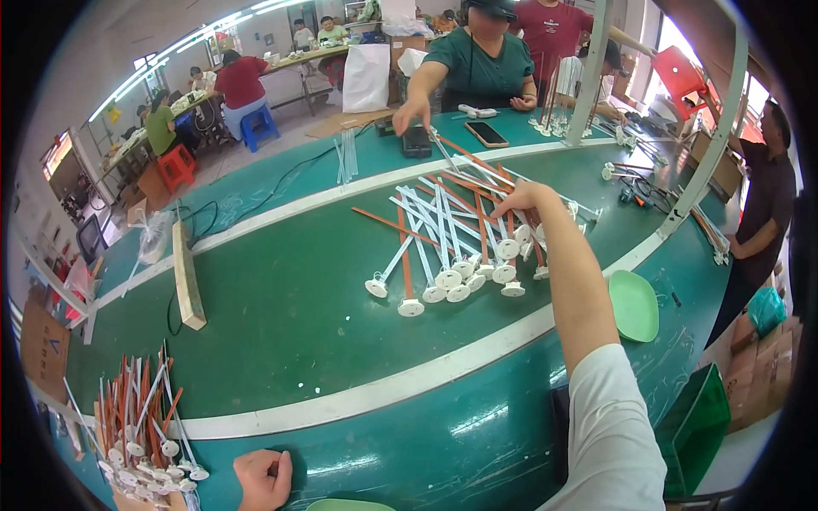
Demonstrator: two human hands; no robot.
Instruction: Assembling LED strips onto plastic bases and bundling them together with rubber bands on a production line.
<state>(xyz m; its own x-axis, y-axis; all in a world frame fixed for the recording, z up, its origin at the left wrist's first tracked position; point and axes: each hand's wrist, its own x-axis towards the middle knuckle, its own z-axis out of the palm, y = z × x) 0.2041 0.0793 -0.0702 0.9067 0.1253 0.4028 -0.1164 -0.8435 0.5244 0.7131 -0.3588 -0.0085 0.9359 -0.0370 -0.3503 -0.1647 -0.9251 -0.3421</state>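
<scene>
At the near left corner we have a bunch [136,404] of brown and pale sticks, their white round ends gathered toward us. Just right of it, our left hand [262,479] sits at the near side of the bench [256,362], its fingers curled in, with nothing seen in them; we would do well to relax it and bring it forward to steady the pile. Farther back, a wooden bar [187,277] lies well apart from the work.

Toward the middle lie the sticks [406,264] of the loose pile, crossing one another, most of their discs [448,279] facing our side. Beyond it, a co-worker's hand [414,112] is at a black box [416,142], so we should keep our reach short there.

Our right hand [523,198] is over the pile's right part, fingers pointing down among the sticks; whether they grip one or only touch, we cannot tell. Since the lengths overlap, we judge it best to free the topmost first, lifting gently so that the discs don't snag. Right of our forearm is a green tray [633,307], which our sleeve should clear.
</scene>
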